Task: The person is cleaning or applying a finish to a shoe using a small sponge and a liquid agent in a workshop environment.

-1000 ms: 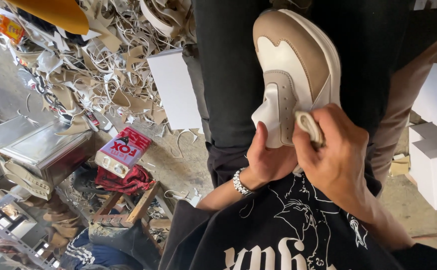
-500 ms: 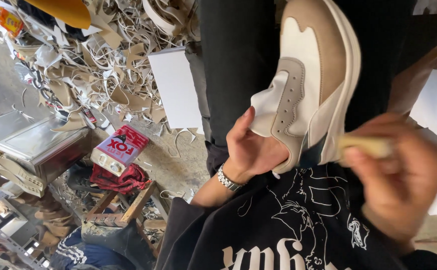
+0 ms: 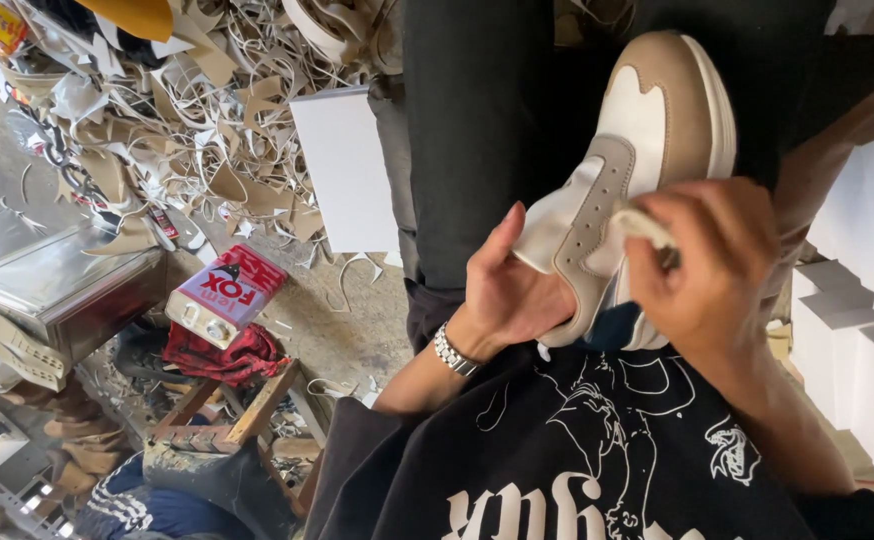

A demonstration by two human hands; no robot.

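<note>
Fingers (image 3: 657, 215) of right hand (image 3: 707, 270) pinch a small pale cloth pad (image 3: 642, 222) against the side of a beige-and-white sneaker (image 3: 647, 130); left hand (image 3: 512, 285) cups the sneaker's heel end from below, over the lap. Risk, by judgement: one-handed support is loose, so hard rubbing could twist the sneaker free. Sneaker's far side and heel are hidden; scrap pile (image 3: 197, 110) beyond is hard to sort.

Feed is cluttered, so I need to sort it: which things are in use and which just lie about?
In use: left hand holding the beige-and-white shoe; right hand pressing a small pale cloth on it.

Lying about: offcut pile, red-and-white can, red rag, metal box.
</note>
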